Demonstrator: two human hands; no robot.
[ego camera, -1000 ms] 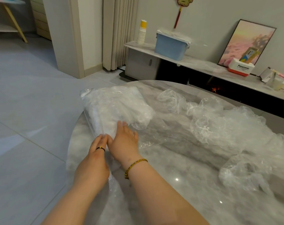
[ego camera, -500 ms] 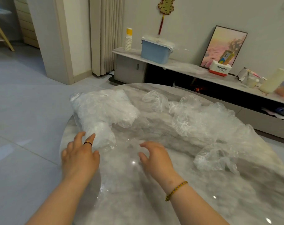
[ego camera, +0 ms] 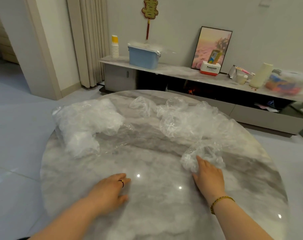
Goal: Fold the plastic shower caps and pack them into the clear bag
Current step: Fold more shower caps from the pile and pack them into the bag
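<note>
Since both left the clear bag, right grip touches next shower cap, fingers straight; left grip empty, relaxed. Next fold.

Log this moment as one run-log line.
left hand: open over table | right hand: touches nearest loose shower cap | clear bag: stuffed, table's left | other caps: piled behind

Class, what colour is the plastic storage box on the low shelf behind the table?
The rectangular plastic storage box is light blue, clearest in the head view.
</note>
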